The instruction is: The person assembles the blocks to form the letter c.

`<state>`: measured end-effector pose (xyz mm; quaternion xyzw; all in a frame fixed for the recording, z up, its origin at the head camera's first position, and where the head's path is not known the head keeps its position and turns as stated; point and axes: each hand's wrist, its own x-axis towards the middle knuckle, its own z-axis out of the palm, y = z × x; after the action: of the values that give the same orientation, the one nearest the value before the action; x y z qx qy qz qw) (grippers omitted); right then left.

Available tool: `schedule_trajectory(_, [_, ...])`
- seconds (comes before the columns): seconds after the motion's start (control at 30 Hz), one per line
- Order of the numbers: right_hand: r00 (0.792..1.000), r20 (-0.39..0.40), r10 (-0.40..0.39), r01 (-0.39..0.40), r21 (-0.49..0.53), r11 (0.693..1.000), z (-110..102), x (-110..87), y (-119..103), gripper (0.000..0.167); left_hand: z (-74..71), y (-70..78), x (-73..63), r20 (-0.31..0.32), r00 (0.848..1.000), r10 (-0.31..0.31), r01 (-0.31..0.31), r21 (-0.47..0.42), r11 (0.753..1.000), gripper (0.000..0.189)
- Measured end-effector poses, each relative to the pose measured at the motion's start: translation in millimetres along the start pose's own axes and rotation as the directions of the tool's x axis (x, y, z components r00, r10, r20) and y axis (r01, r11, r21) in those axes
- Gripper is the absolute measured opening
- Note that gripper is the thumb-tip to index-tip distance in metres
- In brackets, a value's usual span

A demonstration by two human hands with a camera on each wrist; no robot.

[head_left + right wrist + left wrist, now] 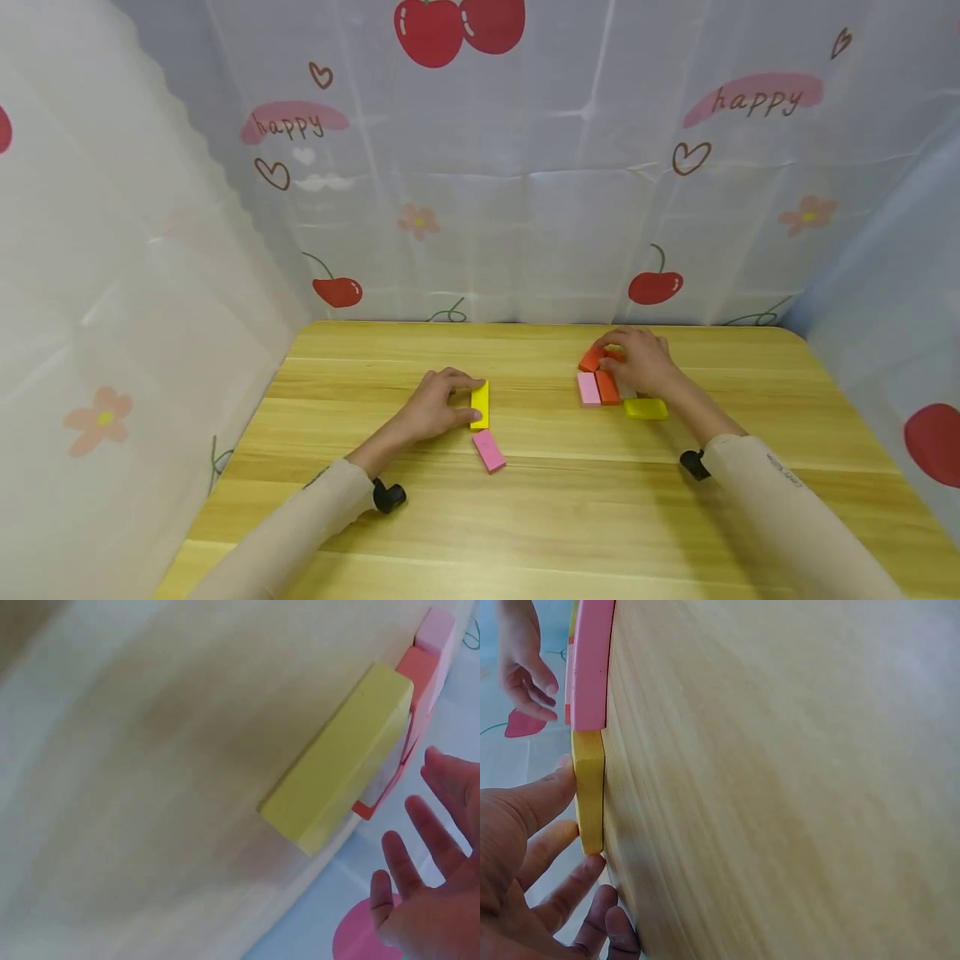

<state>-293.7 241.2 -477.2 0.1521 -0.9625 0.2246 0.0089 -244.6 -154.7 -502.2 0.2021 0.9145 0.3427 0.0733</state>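
In the head view my left hand point(437, 407) pinches a yellow block point(481, 407) on the table, thumb near its close end and a finger at its far end. A pink block point(489, 452) lies slantwise just below it. My right hand point(640, 360) is over a cluster of blocks, its fingers relaxed and spread in the right wrist view. That cluster has a pale pink block point(588, 389), a red block point(607, 388) beside it, a tilted red block point(590, 360) behind, and a yellow block point(337, 757) in front. A whitish block point(625, 388) is partly hidden by the hand.
The wooden table point(525, 533) reaches back to a white printed curtain point(525, 242). More curtain hangs at the left and right sides. Black wrist cameras point(389, 497) sit under both sleeves, close to the tabletop.
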Motion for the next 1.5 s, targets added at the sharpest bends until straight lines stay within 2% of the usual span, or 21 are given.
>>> schedule_trajectory(0.13, [0.999, 0.042, -0.028, 0.028, 0.001, 1.0, -3.0, 5.3, 1.3, 0.03, 1.1, 0.8, 0.2, 0.0, 1.0, -0.015, 0.015, -0.007, 1.0, 0.055])
schedule_trajectory(0.4, [0.994, 0.106, -0.019, 0.016, 0.025, 1.0, -1.4, 17.0, 7.1, 0.032, 1.8, -0.4, 1.1, 0.0, 0.999, -0.032, 0.032, 0.009, 0.999, 0.056])
schedule_trajectory(0.53, [0.993, 0.117, -0.015, 0.012, 0.023, 1.0, -1.7, 20.1, 8.8, 0.03, 1.4, -0.5, 1.2, 0.006, 1.0, -0.03, 0.03, 0.018, 0.999, 0.057])
schedule_trajectory(0.77, [0.993, 0.114, 0.016, -0.02, 0.037, 0.999, -2.5, 20.9, 11.8, 0.026, 2.7, 1.0, 0.7, 0.018, 1.0, 0.018, -0.018, 0.01, 1.0, 0.058])
schedule_trajectory(1.0, [0.992, 0.12, 0.027, -0.035, 0.063, 0.997, -2.8, 26.2, 10.5, 0.023, 1.7, -0.4, 0.5, 0.014, 1.0, 0.016, -0.017, 0.029, 0.999, 0.058])
schedule_trajectory(1.5, [0.987, 0.151, 0.061, -0.069, 0.048, 0.996, -1.8, 38.0, -6.1, 0.026, 0.8, -3.0, 0.7, 0.006, 1.0, 0.01, -0.011, 0.027, 1.0, 0.058])
